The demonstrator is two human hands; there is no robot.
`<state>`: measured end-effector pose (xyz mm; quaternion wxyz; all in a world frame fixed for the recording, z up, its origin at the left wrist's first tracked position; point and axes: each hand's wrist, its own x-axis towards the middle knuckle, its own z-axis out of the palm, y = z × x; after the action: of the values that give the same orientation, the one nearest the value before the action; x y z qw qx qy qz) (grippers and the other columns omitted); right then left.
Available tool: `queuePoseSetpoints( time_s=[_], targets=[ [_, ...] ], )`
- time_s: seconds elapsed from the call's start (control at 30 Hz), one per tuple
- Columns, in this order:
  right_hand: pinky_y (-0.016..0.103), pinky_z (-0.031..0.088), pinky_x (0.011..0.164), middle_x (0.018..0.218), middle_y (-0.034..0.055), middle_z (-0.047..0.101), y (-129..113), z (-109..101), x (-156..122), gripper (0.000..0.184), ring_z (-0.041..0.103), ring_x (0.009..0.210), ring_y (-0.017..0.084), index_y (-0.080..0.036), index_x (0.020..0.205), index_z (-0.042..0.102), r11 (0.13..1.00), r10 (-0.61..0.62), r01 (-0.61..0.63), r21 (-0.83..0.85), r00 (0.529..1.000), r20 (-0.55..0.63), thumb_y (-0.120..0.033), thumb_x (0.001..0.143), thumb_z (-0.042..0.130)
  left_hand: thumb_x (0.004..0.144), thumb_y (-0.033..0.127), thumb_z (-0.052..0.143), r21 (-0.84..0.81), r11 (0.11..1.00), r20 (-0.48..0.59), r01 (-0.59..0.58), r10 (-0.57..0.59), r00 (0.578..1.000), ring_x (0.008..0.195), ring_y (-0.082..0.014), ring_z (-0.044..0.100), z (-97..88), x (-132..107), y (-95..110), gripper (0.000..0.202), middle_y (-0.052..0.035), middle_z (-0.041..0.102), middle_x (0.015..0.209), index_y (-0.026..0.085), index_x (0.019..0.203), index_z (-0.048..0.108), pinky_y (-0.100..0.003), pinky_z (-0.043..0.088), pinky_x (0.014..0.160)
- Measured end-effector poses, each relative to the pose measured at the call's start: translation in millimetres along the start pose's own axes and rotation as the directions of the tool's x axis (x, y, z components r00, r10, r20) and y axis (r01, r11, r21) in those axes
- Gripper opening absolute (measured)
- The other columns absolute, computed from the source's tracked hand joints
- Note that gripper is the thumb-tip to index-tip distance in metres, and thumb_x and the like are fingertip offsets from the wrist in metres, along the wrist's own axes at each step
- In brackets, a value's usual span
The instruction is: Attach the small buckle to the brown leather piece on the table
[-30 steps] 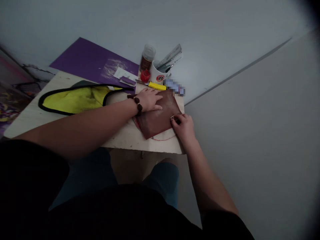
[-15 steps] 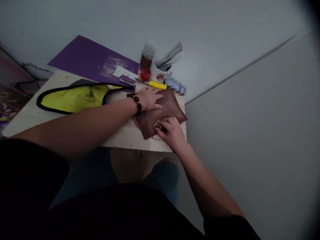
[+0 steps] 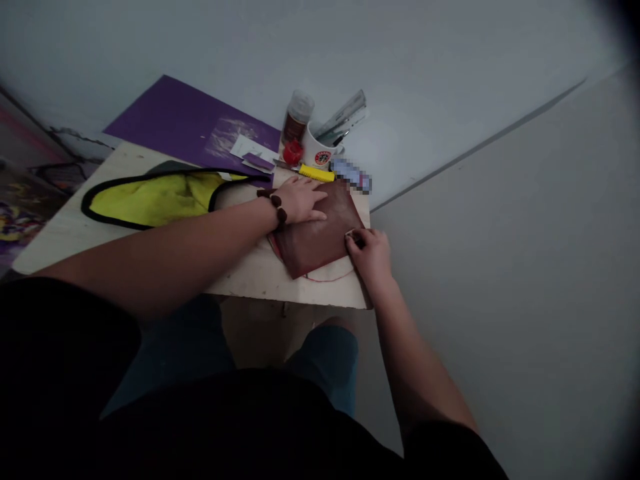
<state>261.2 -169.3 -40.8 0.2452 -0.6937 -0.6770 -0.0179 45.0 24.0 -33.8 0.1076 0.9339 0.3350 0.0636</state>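
A brown leather piece (image 3: 320, 240) lies flat on the wooden tabletop, with a red edge showing along its left side. My left hand (image 3: 299, 200), a dark beaded bracelet at its wrist, rests spread on the leather's upper left part. At the right edge of the leather, my right hand (image 3: 371, 252) is closed around a small pale pad (image 3: 350, 235); most of the pad is hidden by the fingers. A thin red curved line or thread shows on the wood just below the leather.
Behind the leather stand a white mug (image 3: 320, 148) with rulers and pens, a clear-capped bottle (image 3: 299, 117), a red container (image 3: 293, 152) and a yellow-handled tool (image 3: 316, 173). A yellow, black-edged fabric piece (image 3: 155, 199) and a purple sheet (image 3: 185, 117) lie left. Walls border the table (image 3: 240, 283).
My right hand has slid with the pale pad from the lower middle of the leather to its right edge. My left hand keeps its place on the leather.
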Motion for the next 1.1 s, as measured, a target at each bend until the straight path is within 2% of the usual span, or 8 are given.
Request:
queuePoseSetpoints(
  time_s=[0.13, 0.17, 0.33, 0.5, 0.67, 0.83, 1.0, 1.1],
  targets=[
    [0.051, 0.059, 0.109, 0.121, 0.0127, 0.084, -12, 5, -8, 0.025, 0.072, 0.118, 0.032, -0.026, 0.125, 0.088, 0.959, -0.267, 0.253, 0.129, 0.957, 0.113, -0.040, 0.107, 0.078, 0.110, 0.073, 0.054, -0.023, 1.000, -0.003, -0.002, 0.002, 1.000, 0.171, -0.0380, 0.041, -0.5, -1, 0, 0.077, -0.0118, 0.044, 0.189, 0.029, 0.172, 0.062, -0.055, 0.027, 0.140],
    [0.051, 0.059, 0.109, 0.121, 0.0122, 0.084, -13, 6, -8, 0.025, 0.072, 0.118, 0.032, -0.026, 0.125, 0.088, 0.954, -0.282, 0.264, 0.139, 0.952, 0.122, -0.041, 0.107, 0.078, 0.110, 0.073, 0.054, -0.026, 1.000, -0.005, -0.005, 0.004, 1.000, 0.171, -0.0381, 0.041, -0.4, -1, -1, 0.077, -0.0113, 0.045, 0.189, 0.029, 0.172, 0.062, -0.056, 0.027, 0.140],
    [0.057, 0.061, 0.104, 0.112, 0.0153, 0.085, -11, -1, -1, 0.019, 0.071, 0.112, 0.037, -0.024, 0.111, 0.089, 1.000, -0.019, 0.018, 0.009, 1.000, 0.019, -0.038, 0.104, 0.078, 0.109, 0.072, 0.055, -0.033, 0.999, -0.003, 0.003, -0.003, 1.000, 0.170, -0.0392, 0.042, 0.7, 0, 0, 0.076, -0.0119, 0.046, 0.188, 0.030, 0.172, 0.063, -0.056, 0.028, 0.139],
    [0.054, 0.059, 0.111, 0.122, 0.0121, 0.085, -25, -2, -5, 0.024, 0.073, 0.120, 0.033, -0.027, 0.124, 0.087, 0.955, -0.272, 0.244, 0.168, 0.946, 0.177, -0.042, 0.107, 0.078, 0.108, 0.073, 0.056, -0.049, 0.999, -0.021, -0.006, 0.005, 1.000, 0.171, -0.0401, 0.041, 2.1, 0, -2, 0.076, -0.0093, 0.044, 0.190, 0.033, 0.173, 0.062, -0.056, 0.025, 0.139],
    [0.057, 0.061, 0.106, 0.113, 0.0147, 0.084, -12, -1, -1, 0.019, 0.072, 0.114, 0.037, -0.024, 0.112, 0.088, 0.999, -0.024, 0.023, 0.027, 0.999, 0.025, -0.038, 0.103, 0.079, 0.109, 0.074, 0.054, -0.058, 0.998, -0.008, 0.000, 0.000, 1.000, 0.171, -0.0388, 0.040, 2.1, 0, -2, 0.077, -0.0109, 0.045, 0.189, 0.031, 0.173, 0.062, -0.055, 0.025, 0.140],
    [0.053, 0.060, 0.110, 0.122, 0.0124, 0.084, -18, 2, -3, 0.025, 0.073, 0.121, 0.033, -0.026, 0.126, 0.087, 0.954, -0.285, 0.266, 0.139, 0.947, 0.147, -0.040, 0.107, 0.079, 0.110, 0.075, 0.053, -0.039, 0.999, -0.017, -0.012, 0.011, 1.000, 0.171, -0.0386, 0.041, 0.8, -1, -2, 0.078, -0.0107, 0.042, 0.190, 0.029, 0.172, 0.062, -0.054, 0.025, 0.140],
    [0.057, 0.060, 0.105, 0.112, 0.0154, 0.084, -13, -2, 3, 0.015, 0.072, 0.114, 0.037, -0.023, 0.111, 0.088, 1.000, -0.025, 0.024, 0.012, 0.999, 0.041, -0.034, 0.103, 0.081, 0.110, 0.073, 0.055, -0.034, 0.999, -0.005, 0.000, 0.000, 1.000, 0.170, -0.0390, 0.041, 1.2, 0, -2, 0.078, -0.0120, 0.046, 0.188, 0.029, 0.173, 0.062, -0.056, 0.028, 0.139],
    [0.055, 0.060, 0.108, 0.120, 0.0134, 0.084, -25, 0, -3, 0.021, 0.072, 0.119, 0.035, -0.026, 0.121, 0.088, 0.972, -0.218, 0.202, 0.122, 0.965, 0.143, -0.037, 0.106, 0.079, 0.110, 0.074, 0.055, -0.034, 0.999, -0.018, 0.000, -0.001, 1.000, 0.171, -0.0378, 0.041, 2.4, 0, -2, 0.075, -0.0096, 0.046, 0.188, 0.033, 0.172, 0.063, -0.055, 0.027, 0.139]
  ],
)
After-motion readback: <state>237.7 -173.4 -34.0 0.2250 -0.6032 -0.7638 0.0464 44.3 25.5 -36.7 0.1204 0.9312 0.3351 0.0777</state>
